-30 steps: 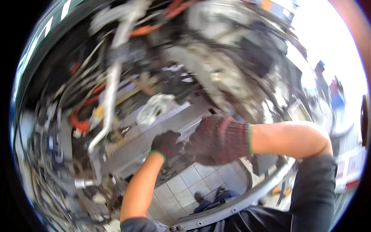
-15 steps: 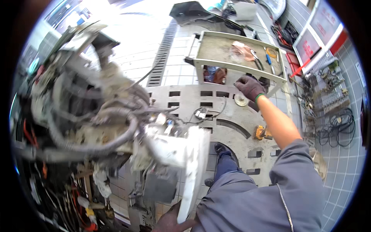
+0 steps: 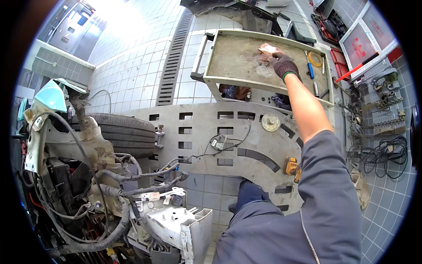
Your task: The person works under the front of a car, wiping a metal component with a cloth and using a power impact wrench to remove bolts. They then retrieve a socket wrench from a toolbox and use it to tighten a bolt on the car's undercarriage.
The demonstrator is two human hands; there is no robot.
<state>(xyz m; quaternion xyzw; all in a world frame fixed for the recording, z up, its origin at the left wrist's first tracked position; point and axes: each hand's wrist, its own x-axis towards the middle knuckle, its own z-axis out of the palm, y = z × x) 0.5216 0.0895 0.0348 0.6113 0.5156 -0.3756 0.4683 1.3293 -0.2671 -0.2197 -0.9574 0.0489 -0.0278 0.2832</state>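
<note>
My right hand point(image 3: 285, 67), in a dark knit glove, reaches onto the top tray of a cream-coloured tool cart point(image 3: 233, 61). Its fingers curl down beside a crumpled clear plastic bag point(image 3: 263, 68) with reddish and white contents. Whatever lies under the fingers is hidden. Just right of the hand are a blue-handled tool point(image 3: 311, 71) and a yellow ring point(image 3: 314, 58). My left hand is out of view. At lower left stands a stripped vehicle front, with a white metal rail point(image 3: 195, 233), a thick wiring harness point(image 3: 115, 220) and a tire point(image 3: 125, 134).
A slotted metal platform point(image 3: 202, 152) spans the floor, carrying a loose cable with a connector point(image 3: 217, 144), a round disc point(image 3: 270, 122) and a yellow power tool point(image 3: 290, 166). Coiled black cables point(image 3: 384, 152) lie at right below a tool board point(image 3: 382, 105). A dark body panel point(image 3: 250, 20) lies beyond the cart.
My right hand has moved up from the cart's near edge onto its tray, over where pliers lay. My left hand, earlier by the white rail, has left view. The view has shifted.
</note>
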